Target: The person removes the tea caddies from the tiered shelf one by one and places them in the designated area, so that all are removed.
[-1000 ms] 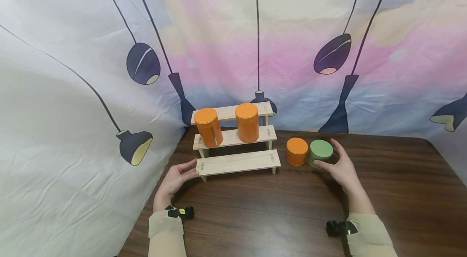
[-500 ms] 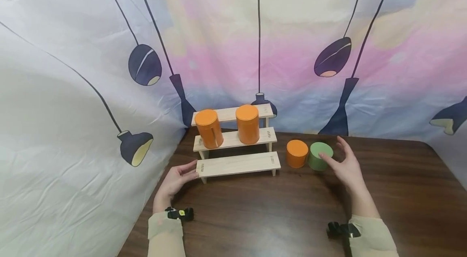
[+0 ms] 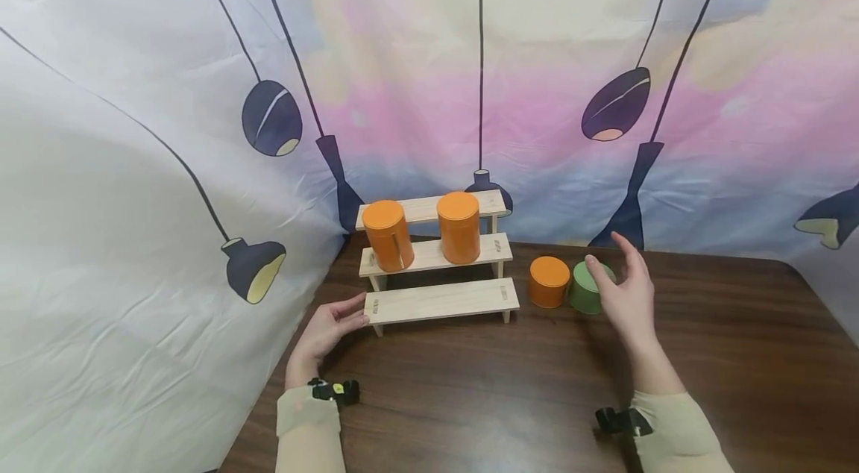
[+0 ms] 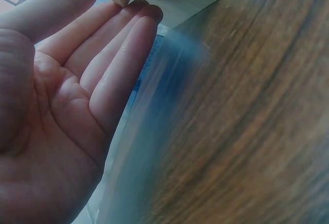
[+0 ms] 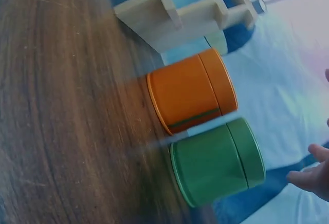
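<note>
On the left, a three-step wooden display stand (image 3: pixel 439 301) has two tall orange tins on its middle step, a left one (image 3: pixel 389 238) and a right one (image 3: pixel 460 230). My left hand (image 3: pixel 326 329) holds the left end of its lowest step, thumb and fingertips at the corners. To the right of the stand, a short orange tin (image 3: pixel 549 283) and a short green tin (image 5: pixel 216 162) stand side by side on the table. My right hand (image 3: pixel 628 301) is above and right of the green tin, thumb and fingers spread and apart from it, partly covering it in the head view.
The dark wooden table (image 3: pixel 470 398) runs toward me and to the right. A cloth backdrop (image 3: pixel 537 100) printed with hanging lamps rises behind it and along the left side. The stand's rear step (image 3: pixel 429 209) is close to that cloth.
My right hand has let go of the green tin, drawn back and risen over it. The green tin stays beside the short orange one. My left hand keeps its hold on the stand.
</note>
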Action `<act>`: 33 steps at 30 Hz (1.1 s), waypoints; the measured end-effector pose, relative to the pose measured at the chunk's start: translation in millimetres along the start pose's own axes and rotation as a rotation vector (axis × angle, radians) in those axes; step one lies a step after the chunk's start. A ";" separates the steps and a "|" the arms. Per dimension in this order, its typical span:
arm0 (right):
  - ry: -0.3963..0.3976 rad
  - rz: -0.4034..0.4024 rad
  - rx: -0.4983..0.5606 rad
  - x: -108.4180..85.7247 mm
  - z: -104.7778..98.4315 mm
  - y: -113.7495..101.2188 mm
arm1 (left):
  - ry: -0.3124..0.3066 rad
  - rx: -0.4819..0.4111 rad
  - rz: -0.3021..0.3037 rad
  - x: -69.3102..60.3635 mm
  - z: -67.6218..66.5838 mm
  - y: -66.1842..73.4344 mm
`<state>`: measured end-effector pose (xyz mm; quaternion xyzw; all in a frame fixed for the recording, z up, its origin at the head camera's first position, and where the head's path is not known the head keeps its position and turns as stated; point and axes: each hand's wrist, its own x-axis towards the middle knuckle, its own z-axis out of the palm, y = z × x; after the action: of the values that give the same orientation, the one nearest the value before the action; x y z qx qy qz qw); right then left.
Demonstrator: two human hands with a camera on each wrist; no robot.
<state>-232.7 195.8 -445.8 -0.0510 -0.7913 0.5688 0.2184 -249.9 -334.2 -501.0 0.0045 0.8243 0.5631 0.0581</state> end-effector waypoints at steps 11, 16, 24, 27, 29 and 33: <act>0.018 -0.298 -0.052 -1.2 31.4 4.1 | 0.000 -0.013 0.014 1.0 0.7 -3.2; 0.014 -0.426 -0.082 -4.2 42.7 7.8 | -0.004 -0.018 0.014 1.5 0.6 -3.9; -0.051 -0.445 -0.101 -13.0 57.8 7.3 | 0.006 0.011 0.007 3.5 0.2 -5.6; -0.051 -0.452 -0.100 -14.9 63.6 5.8 | 0.004 0.005 0.007 4.9 -0.6 -7.0; -0.051 -0.461 -0.083 -16.1 68.0 4.1 | 0.002 0.002 0.004 5.1 -0.4 -7.0; -0.049 -0.478 -0.041 -18.7 78.5 -0.4 | -0.003 -0.002 0.002 4.9 -0.1 -7.2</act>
<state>-247.5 120.6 -471.0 0.1474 -0.7973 0.4858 0.3264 -254.4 -336.6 -508.1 0.0059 0.8238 0.5639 0.0588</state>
